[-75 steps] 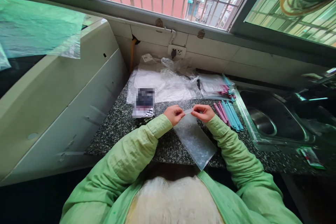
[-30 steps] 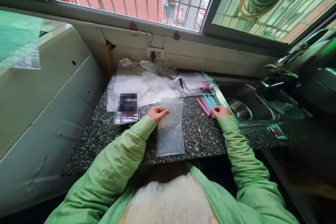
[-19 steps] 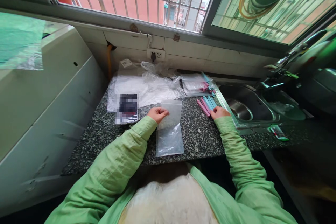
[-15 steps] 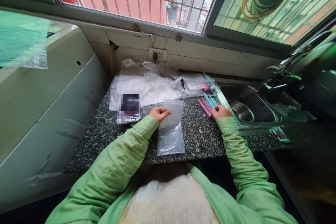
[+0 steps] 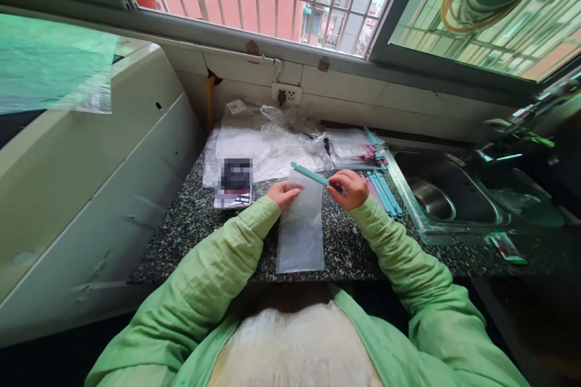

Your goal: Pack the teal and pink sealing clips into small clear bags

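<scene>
I have the left hand (image 5: 282, 195) in a narrow pinch, thumb against fingers, on the upper left side of the clear bag (image 5: 300, 242). The right hand (image 5: 350, 188) grips one end of a teal strip (image 5: 311, 174), which slants up and leftward across the bag's top; from this view I cannot tell whether the two touch. My first worry is that free end: held at one end only, the strip could swivel in the fingertips and poke or crease the thin film. The second is the left pinch, taken on one side alone; if it slackens, the bag could sag or slide. Its bottom lies close to the front edge of the countertop (image 5: 347, 245), so a small slip might carry it over.

Just beyond the right wrist, toward the sink (image 5: 410, 204), lie more teal strips (image 5: 385, 193) and some pink strips (image 5: 373, 188), partly hidden. A low sweep of that sleeve could scatter them, perhaps into the basin. Farther out, along the countertop's back edge, I see crumpled plastic (image 5: 272, 144) that could snag the strip if the right hand strays that far.
</scene>
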{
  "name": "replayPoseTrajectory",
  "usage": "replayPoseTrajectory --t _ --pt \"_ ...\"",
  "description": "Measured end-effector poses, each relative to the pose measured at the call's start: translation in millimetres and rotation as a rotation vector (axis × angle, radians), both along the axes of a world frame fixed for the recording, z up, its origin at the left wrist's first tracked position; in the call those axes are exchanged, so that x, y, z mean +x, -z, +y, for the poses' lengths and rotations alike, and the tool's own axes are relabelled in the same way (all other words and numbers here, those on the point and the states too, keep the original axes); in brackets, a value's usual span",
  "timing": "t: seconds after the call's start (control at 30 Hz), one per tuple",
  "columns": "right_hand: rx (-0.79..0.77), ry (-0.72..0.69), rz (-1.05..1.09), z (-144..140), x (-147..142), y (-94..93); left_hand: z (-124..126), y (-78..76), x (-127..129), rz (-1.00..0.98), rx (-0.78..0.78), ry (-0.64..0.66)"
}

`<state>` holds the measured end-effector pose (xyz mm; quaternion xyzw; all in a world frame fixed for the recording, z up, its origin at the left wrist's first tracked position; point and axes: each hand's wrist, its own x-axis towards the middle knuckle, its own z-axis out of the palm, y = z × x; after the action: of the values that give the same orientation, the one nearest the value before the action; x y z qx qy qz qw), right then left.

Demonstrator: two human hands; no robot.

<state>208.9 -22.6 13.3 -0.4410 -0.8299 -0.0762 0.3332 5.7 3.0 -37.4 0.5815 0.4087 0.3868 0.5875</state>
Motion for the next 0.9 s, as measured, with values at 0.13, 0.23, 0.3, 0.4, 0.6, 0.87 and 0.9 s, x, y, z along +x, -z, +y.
replayPoseTrajectory --t 0.13,0.23,0.3,0.4,0.6,0.87,0.9 --pt "0.004 -0.08 -0.02 3 -9 9.5 -2 -9.6 1 -0.115 -0.206 0.026" --pt "-0.014 -0.086 -0.022 5 -10 18.4 -4 -15.8 1 -0.077 -0.235 -0.01" --pt "-0.034 -0.084 -0.027 6 -10 23.9 -4 -18.5 1 -0.021 -0.229 -0.01" --pt "-0.043 -0.093 -0.056 7 -9 30.0 -4 -20.2 0 0.02 -0.206 -0.007" --pt "0.043 -0.124 -0.115 9 -8 38.6 1 -12.3 -1 0.038 -0.17 -0.013" --pt "0.13 -0.123 -0.126 11 -4 48.8 3 -4.6 3 -0.068 -0.119 0.03" --pt "0.137 -0.124 -0.125 11 -4 48.9 2 -4.0 3 -0.096 -0.119 0.031"
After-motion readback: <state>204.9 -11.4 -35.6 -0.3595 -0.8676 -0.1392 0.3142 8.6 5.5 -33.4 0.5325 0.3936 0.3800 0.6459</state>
